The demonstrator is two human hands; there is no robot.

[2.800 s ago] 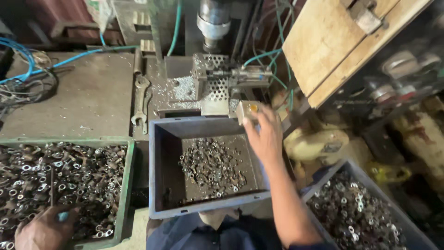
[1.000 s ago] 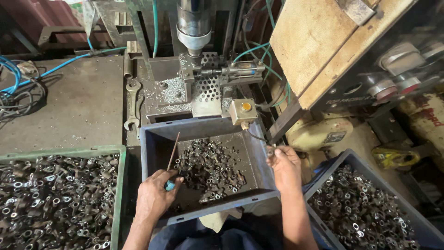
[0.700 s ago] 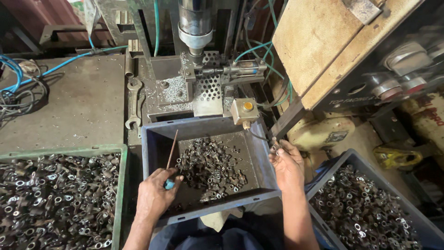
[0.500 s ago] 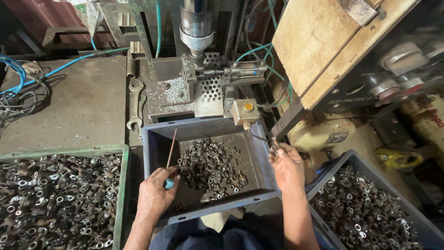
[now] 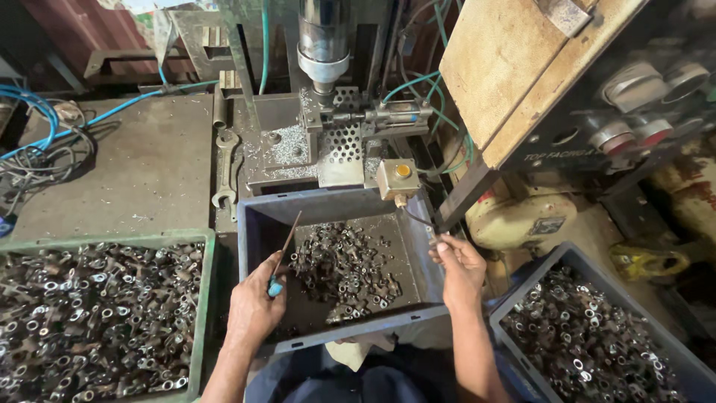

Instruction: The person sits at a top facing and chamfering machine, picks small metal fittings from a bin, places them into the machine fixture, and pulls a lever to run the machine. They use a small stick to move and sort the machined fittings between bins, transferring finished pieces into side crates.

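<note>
Head view: left hand (image 5: 253, 310) grips a thin rod (image 5: 287, 242) over grey crate (image 5: 257, 224) of metal fittings (image 5: 343, 269); right hand (image 5: 461, 269) pinches something small.

Bare benchtop (image 5: 127, 168) left of press (image 5: 324, 45)

Grey-blue crate (image 5: 257, 246) (green tray (image 5: 203, 298) beside)

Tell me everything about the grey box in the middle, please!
The grey box is a plastic-looking crate, rectangular with tall walls and an open top, tilted a little toward the person. A loose pile of small metal parts lies on its dark floor. It sits below the drill machine, between two fuller crates. The left hand rests at its near edge holding a thin rod inside it; the right hand is at its right wall.
</note>
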